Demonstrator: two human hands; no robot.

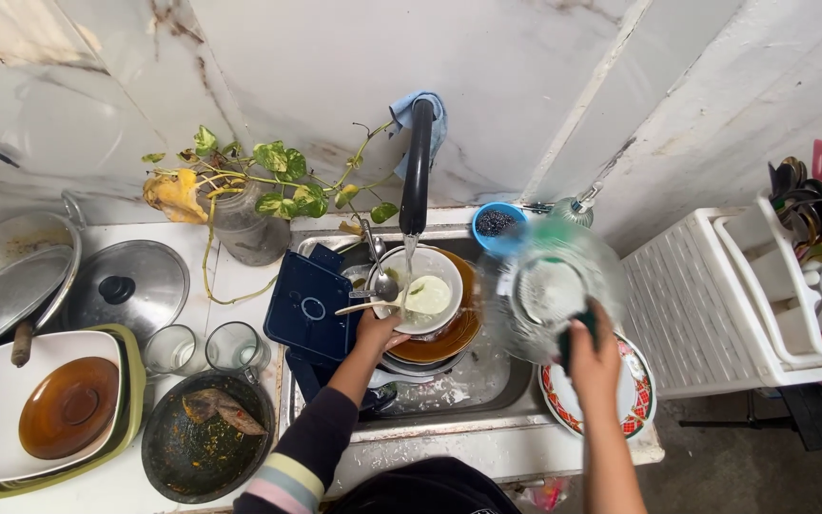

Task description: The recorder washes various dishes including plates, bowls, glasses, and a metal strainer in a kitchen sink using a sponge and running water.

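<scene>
My left hand [376,333] grips the near rim of a white bowl [427,295] that rests on a stack of brown plates [449,335] in the steel sink [449,419]. A spoon [384,284] lies in the bowl, and a thin stream of water falls into it from the black tap [416,171]. My right hand [596,360] is raised over the sink's right side, shut on a dark green piece at the lower edge of a round clear glass lid [549,290], which is blurred by motion. Whether that piece is a knob or a sponge cannot be told.
A patterned plate [636,400] lies under my right hand. A white rack [715,305] with utensils [815,219] stands on the right. Left of the sink are a blue lid [308,306], two glasses [204,348], a dirty dark pan [204,436], a steel lid [130,284], stacked dishes [45,405] and a plant [240,195].
</scene>
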